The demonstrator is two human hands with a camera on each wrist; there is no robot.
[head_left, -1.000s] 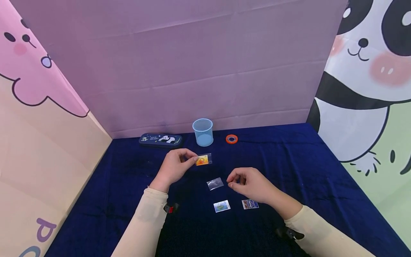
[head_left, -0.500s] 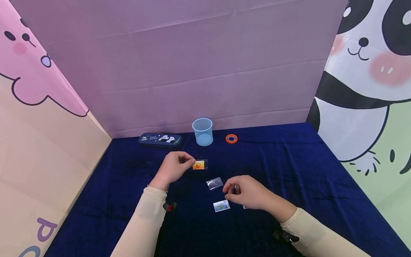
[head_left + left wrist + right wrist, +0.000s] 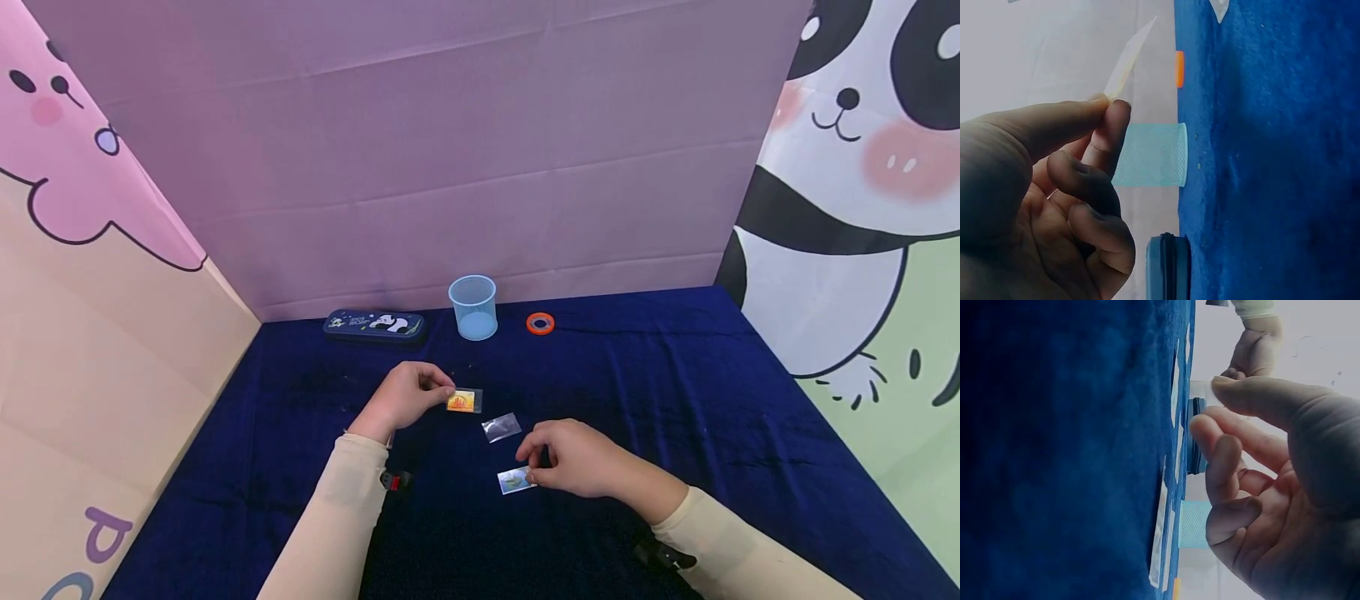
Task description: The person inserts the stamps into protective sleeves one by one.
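Between thumb and forefinger my left hand [image 3: 408, 398] pinches a small clear plastic sleeve [image 3: 477, 401] with a stamp-sized yellow-orange picture card [image 3: 461, 402] in it. The left wrist view shows the sleeve edge-on, raised off the table. My right hand [image 3: 581, 458] hovers low over the table, thumb and forefinger apart with nothing between them. Its thumb tip overlaps the right edge of a small blue-green picture card [image 3: 513, 480] in the head view. Beyond that lies another clear sleeve [image 3: 501, 427]. A second card near the right hand is hidden behind it.
At the back of the dark blue cloth [image 3: 645, 367] stand a navy pencil case [image 3: 375, 327] with a panda print and a light blue mesh pen cup [image 3: 474, 308]. To the cup's right lies a roll of tape [image 3: 540, 323] with an orange rim. A pinkish-purple backdrop [image 3: 480, 150] rises behind.
The left hand has brought the sleeved yellow-orange card nearer and slightly left. My right hand has moved nearer and left, from beside the clear sleeve to the blue-green card, covering the other card.
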